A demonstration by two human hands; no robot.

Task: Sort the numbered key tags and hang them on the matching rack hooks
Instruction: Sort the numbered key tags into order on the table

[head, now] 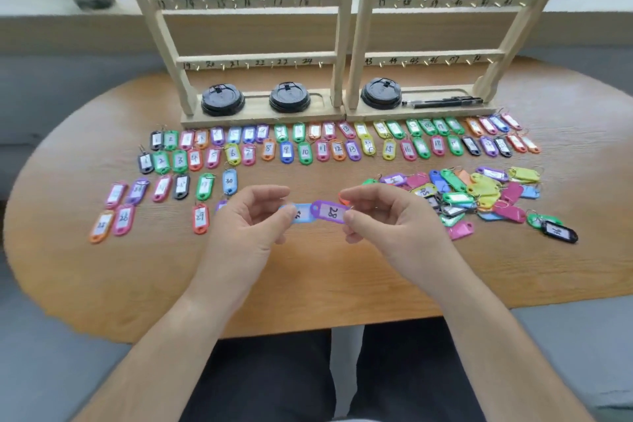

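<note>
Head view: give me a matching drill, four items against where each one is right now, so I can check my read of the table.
Items
1. purple tag 28
2. red tag 29
3. black pens
4. pale blue tag overlapped by tag 28

Places
A. in the base tray of the right rack
B. pinched in the left hand
C. pinched in the right hand
D. flat on the table, left of the left hand

Pairs: 1-C, 2-D, 3-A, 4-B
</note>
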